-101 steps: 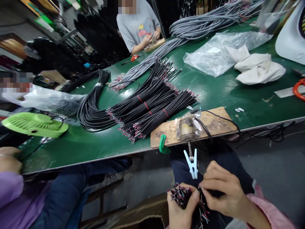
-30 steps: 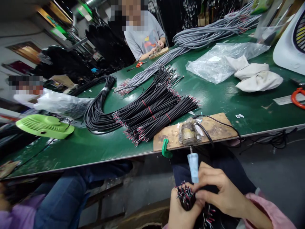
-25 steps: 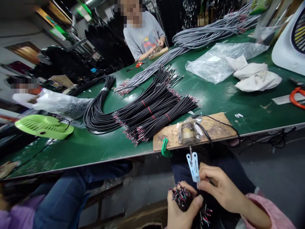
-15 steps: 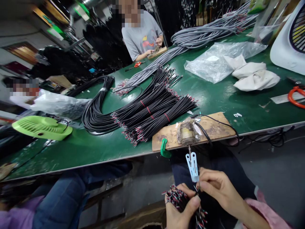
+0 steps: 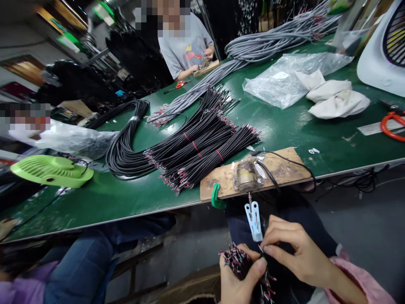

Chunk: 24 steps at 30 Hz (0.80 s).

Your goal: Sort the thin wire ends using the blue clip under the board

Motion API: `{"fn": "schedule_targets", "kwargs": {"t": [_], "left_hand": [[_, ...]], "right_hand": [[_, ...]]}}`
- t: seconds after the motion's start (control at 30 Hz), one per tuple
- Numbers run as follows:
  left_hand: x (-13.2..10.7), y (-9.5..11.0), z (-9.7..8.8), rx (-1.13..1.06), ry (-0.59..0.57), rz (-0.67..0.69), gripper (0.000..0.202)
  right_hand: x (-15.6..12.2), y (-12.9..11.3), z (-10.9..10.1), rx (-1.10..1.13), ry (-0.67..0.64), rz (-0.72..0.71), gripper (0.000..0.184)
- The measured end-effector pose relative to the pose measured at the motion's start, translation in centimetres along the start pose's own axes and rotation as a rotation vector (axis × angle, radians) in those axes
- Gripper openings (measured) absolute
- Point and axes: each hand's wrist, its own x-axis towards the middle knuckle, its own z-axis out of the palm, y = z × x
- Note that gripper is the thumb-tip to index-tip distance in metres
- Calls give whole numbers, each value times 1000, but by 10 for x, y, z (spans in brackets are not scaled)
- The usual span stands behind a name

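Note:
In the head view, my left hand [image 5: 242, 272] is wrapped round a bundle of thin black cables [image 5: 236, 259] with red, white and pale wire ends. Its thumb and forefinger hold one cable apart from the others. At that cable's tip, my right hand [image 5: 292, 249] pinches a fine wire end [image 5: 260, 249] between thumb and forefinger. Just above the fingertips hangs a light blue clothespin [image 5: 254, 221], below a thin metal rod [image 5: 249, 197] at the edge of a wooden board [image 5: 284, 166]. A grimy, wrapped block [image 5: 247, 176] sits on this board.
A green clamp [image 5: 217, 197] grips the board at the table [image 5: 126, 207] edge. Beyond lie black cable bundles [image 5: 196, 147], grey cables [image 5: 253, 48], a plastic bag [image 5: 284, 82], white cloth [image 5: 338, 99] and orange-handled scissors [image 5: 394, 124]. A co-worker [image 5: 186, 46] sits opposite; another is at left.
The view has shifted slightly. My right hand's fingers have turned and moved a little at the wire end, while my left hand keeps its hold on the bundle.

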Motion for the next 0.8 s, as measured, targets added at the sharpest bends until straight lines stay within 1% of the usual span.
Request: {"fn": "schedule_targets", "kwargs": {"t": [0.07,0.13,0.2,0.27,0.37,0.5,0.53,0.63,0.73,0.8], "left_hand": [[1,-1,1,67,35,74,30],[3,-1,4,106,43,154,28],[3,0,8,115,45,207,27],[4,1,11,108,56,223,26],[4,0,13,77,69,219,27],[4,-3,10,18,71,174,29],[5,-3,8,7,63,156,29],[5,-5,4,-9,24,115,31],[4,-6,2,2,8,92,32],[2,-6,2,-5,2,66,32]], "right_hand": [[-3,-2,4,-100,28,7,16],[-6,-3,10,-162,86,25,16],[-10,-2,17,-174,139,51,16],[-12,0,23,-159,175,82,18],[-14,4,28,-121,213,135,19],[-15,11,25,-56,244,168,20],[-14,13,23,-23,243,173,19],[-11,14,17,128,190,200,2],[-6,11,15,205,137,157,4],[-5,10,17,174,172,109,13]]}}
